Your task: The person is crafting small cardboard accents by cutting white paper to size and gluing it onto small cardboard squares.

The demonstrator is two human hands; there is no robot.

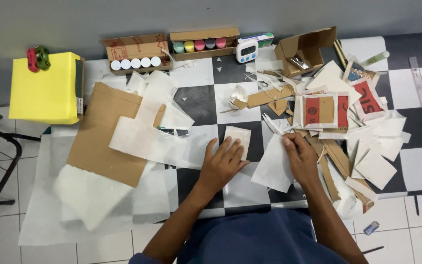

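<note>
A: Head view showed what as the biggest thing?

B: It was the bench (pixel 416 171), with a black and white checker cover. On its left part lay a large brown cardboard sheet (pixel 106 132), and white paper sheets (pixel 145 139) lay over it. A yellow box (pixel 45 88) stood at the far left corner.

A: And smaller things?

B: At the back edge were two cardboard trays, one with white-capped paint jars (pixel 136 63) and one with coloured-capped jars (pixel 199 45). A small white timer (pixel 246 51) stood just beside them. On the right was a heap of cardboard scraps (pixel 338 161).

A: What did the hands do?

B: The left hand (pixel 222 164) was open, with fingers spread, and pressed flat on a small white paper piece (pixel 238 138) near the middle of the bench. The right hand (pixel 300 154) was closed, pinching the top edge of a white paper sheet (pixel 274 168) that lay just beside the left hand.
</note>
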